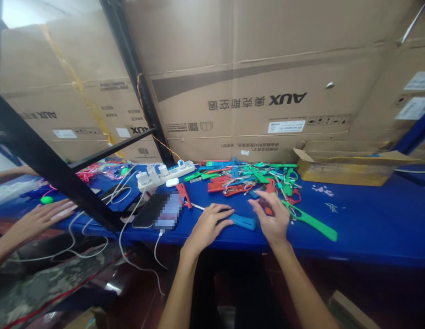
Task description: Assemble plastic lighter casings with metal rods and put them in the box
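Note:
My left hand (210, 227) is closed on the near-left end of a blue plastic handle (244, 222) lying at the table's front. A thin metal rod (197, 207) shows left of that hand, beside an orange-red plastic piece (184, 195). My right hand (274, 219) hovers just right of the blue handle with its fingers curled; a small dark thing seems to be between them, too blurred to name. Right of it lies a long green handle with a loop (313, 223). Behind both hands spreads a pile of green, red and blue plastic tools with metal parts (233, 179).
A phone (169, 210) on a charging cable and a white power strip (167, 173) lie to the left. An open carton (342, 171) stands back right. A black shelf post (61, 169) separates me from another person's hands (44, 219). Cardboard (233, 41) backs the blue table (377, 219).

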A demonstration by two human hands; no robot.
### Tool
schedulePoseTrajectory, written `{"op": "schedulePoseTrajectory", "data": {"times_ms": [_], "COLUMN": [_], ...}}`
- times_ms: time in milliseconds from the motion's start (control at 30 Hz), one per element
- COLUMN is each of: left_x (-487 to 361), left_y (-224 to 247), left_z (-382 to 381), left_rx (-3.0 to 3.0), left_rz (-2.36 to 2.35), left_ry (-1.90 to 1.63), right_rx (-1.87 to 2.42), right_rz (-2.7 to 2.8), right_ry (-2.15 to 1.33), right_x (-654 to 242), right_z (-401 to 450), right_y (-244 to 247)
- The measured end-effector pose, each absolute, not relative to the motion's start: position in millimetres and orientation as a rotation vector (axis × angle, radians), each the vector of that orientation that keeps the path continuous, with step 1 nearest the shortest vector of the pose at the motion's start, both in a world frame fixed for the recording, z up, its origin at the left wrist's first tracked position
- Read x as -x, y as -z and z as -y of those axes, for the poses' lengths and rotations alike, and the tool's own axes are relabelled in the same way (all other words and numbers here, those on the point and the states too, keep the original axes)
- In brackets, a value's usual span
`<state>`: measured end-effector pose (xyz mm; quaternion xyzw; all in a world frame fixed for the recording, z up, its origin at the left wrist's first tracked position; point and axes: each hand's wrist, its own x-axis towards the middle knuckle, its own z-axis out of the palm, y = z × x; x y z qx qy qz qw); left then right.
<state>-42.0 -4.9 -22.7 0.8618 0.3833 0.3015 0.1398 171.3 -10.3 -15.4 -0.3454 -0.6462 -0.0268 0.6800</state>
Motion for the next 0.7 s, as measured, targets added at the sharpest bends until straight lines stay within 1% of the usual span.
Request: {"op": "schedulePoseTrajectory", "data": {"times_ms": [167, 267, 367, 433, 600, 700], "left_x": [41.7, 41.8, 42.1, 42.2, 41.7, 41.2], "left_y": [22.0, 22.1, 22.5, 22.8, 22.1, 21.3], "left_z": [5.6, 5.3, 4.7, 4.2, 3.7, 4.2], "left_rx": [-2.474, -2.464, -2.464, -2.467, -2.467, -2.47], "left_rz": [-1.123, -1.131, -1.131, -1.126, -1.131, -1.128], "left_ry": [-0.877, -0.869, -0.86, -0.859, -0.851, -0.852], "right_rx": [0.793, 0.814, 0.843, 0.831, 0.778, 0.785], "right_rz": [1.454, 1.387, 1.315, 1.355, 1.478, 1.469], "right_ry": [-0.006, -0.081, -0.081, -0.089, -0.24, -0.197], "right_x": [-172.8, -175.7, -179.2, -180.0, -177.4, -178.5], "right_z": [15.2, 12.8, 10.7, 11.7, 16.4, 16.7], "right_y": [15.4, 18.4, 21.7, 23.4, 21.0, 13.2]}}
